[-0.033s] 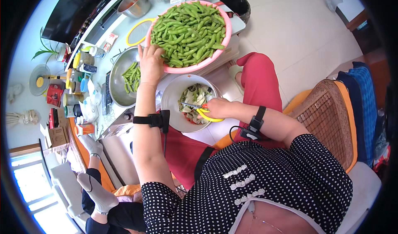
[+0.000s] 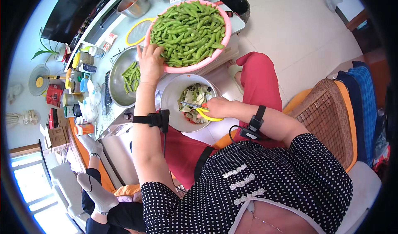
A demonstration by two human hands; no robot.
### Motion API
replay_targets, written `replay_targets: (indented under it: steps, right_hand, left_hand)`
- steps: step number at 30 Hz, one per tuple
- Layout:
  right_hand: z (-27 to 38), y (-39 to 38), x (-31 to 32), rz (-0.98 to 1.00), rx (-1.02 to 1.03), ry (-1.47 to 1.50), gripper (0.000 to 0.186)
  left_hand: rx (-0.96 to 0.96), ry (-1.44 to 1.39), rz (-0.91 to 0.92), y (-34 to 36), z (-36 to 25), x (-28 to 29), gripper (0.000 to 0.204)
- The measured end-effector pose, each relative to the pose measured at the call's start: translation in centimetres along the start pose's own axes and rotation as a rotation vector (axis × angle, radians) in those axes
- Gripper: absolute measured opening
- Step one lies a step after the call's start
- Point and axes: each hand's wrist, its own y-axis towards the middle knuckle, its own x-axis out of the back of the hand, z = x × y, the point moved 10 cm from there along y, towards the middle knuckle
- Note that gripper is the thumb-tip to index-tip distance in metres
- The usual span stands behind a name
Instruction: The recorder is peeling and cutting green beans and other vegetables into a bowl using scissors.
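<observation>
Over our lap, our right hand (image 2: 219,107) has its fingers curled tight around the yellow-handled scissors (image 2: 203,111), whose short metal blades point left, over a round metal bowl (image 2: 172,97). That bowl is smooth and shiny and holds a loose heap of pale green trimmed pod ends and scraps (image 2: 194,96). We cannot tell whether the blades are parted or together.

Our left hand (image 2: 150,62) reaches forward with its fingers spread wide and flat, the palm resting on the near rim of a pink plastic basin (image 2: 226,35). This basin is round, with a slotted wall, and it is heaped with green soybean pods (image 2: 186,26), plump and slightly fuzzy-looking. Our fingertips touch the pods nearest the rim.

Both wrists carry black bands, each with a small black device.

Just left of the left hand, a second steel bowl (image 2: 116,82) sits on the white counter (image 2: 120,26) with a small pile of green pods (image 2: 131,76) in it. Farther along the counter stand a yellow ring-shaped lid (image 2: 137,29), a steel pot (image 2: 134,4) and a row of small jars and cups (image 2: 81,82).

We wear a black top with white dots and red trousers, and sit on a woven cane seat (image 2: 327,118) with an orange edge. Another person's socked feet (image 2: 93,167) show at lower left.
</observation>
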Motion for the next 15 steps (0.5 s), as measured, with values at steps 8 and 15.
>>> replay_targets:
  steps: [8, 15]
  right_hand:
    - [-0.4, 0.6, -0.6, 0.02, -0.021, -0.02, 0.076]
    - [0.5, 0.3, 1.2, -0.144, 0.103, 0.161, 0.063]
  left_hand:
    - [0.183, -0.276, -0.207, -0.9, 2.7, 1.2, 0.015]
    - [0.818, -1.495, -0.225, -8.0, 0.6, 1.7, 0.015]
